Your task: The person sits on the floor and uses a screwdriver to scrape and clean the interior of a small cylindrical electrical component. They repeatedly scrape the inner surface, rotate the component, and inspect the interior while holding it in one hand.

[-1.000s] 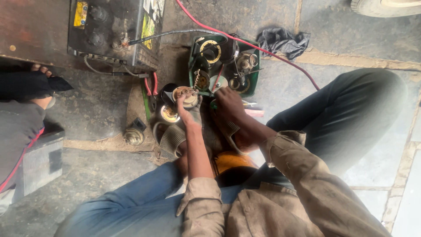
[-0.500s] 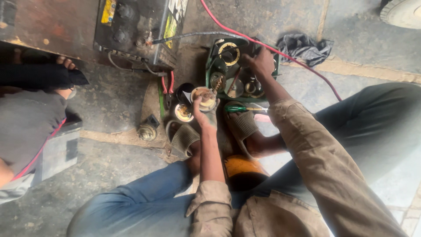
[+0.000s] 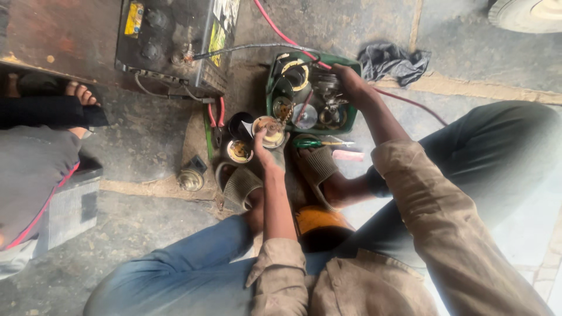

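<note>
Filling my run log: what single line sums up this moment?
left hand: holds round metal part | right hand: inside green tray among parts | battery behind | screwdriver on ground

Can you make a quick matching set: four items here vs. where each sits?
Items:
1. round metal part
2. green tray
3. grey rag
4. battery

Places:
A. top left, cables attached
B. held in left hand
C. on the ground beside the red cable
D. right hand reaches into it

Pairs: 1-B, 2-D, 3-C, 4-A
</note>
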Demonstrator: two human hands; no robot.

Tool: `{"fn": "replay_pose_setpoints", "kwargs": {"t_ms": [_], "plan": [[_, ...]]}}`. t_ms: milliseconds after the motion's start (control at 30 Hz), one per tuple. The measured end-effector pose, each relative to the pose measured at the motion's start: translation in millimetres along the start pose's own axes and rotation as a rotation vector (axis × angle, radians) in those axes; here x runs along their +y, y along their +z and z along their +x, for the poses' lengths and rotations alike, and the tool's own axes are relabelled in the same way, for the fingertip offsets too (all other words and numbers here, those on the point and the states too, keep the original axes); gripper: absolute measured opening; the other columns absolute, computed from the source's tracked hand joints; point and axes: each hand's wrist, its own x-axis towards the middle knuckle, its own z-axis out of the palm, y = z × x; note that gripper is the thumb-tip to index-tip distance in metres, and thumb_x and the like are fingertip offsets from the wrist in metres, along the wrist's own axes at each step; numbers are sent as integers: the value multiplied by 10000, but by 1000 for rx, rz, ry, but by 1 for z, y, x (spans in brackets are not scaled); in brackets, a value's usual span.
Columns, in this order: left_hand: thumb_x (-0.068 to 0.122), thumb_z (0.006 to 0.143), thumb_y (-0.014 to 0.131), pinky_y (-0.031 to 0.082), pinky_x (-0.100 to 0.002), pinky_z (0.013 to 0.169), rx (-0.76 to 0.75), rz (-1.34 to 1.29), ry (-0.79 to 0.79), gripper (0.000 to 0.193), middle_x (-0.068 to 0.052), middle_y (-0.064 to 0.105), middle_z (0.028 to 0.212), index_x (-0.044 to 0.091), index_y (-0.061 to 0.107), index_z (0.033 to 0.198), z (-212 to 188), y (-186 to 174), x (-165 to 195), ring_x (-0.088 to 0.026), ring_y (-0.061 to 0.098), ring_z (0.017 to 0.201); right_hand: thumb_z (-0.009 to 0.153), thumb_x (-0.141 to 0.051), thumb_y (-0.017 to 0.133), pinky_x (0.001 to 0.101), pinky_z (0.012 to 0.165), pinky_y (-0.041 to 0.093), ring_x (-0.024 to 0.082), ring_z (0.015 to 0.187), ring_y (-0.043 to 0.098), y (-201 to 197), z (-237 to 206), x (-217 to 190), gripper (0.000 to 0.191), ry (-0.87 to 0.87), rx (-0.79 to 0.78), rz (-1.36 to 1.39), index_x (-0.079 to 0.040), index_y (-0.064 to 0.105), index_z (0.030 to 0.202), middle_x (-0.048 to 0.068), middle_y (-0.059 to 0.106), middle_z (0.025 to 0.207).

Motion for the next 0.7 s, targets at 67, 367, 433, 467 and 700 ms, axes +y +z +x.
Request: {"fn": "replay_pose_setpoints", "kwargs": {"t_ms": [67,367,433,467,700], "plan": [[317,836,681,561,-473,873,-4,-11,1,542,-134,651,1177,32,576,1285,0,4,2,-289,650,1065,940,-288,518,320,681,503,192,797,638,2,-8,-4,408,0,-68,155,-4,600,1221,75,678,948],[343,830,676,571,-450,871,-113,-50,-11,577,-140,636,1222,58,555,1317,-11,33,15,-308,653,1092,830,65,649,300,874,524,177,1018,643,57,-96,-17,516,-335,-36,232,-15,620,1339,60,675,1100],[358,846,668,570,-444,858,-142,-70,-5,569,-144,640,1225,62,559,1320,-15,41,19,-310,656,1089,843,64,713,316,852,534,175,1021,656,65,-112,-23,501,-335,-32,274,-37,610,1322,50,684,1115],[370,858,660,570,-443,851,-154,-76,2,563,-141,642,1228,65,561,1321,-18,46,21,-306,658,1088,847,45,743,323,868,546,177,1030,665,67,-119,-26,490,-329,-50,274,-31,607,1311,54,690,1120],[481,917,582,590,-411,780,-218,-136,12,614,-121,684,1260,55,562,1358,-31,63,38,-264,671,1066,854,0,802,309,877,543,173,1042,661,77,-143,-37,531,-315,-101,313,-50,591,1339,51,696,1149]]}}
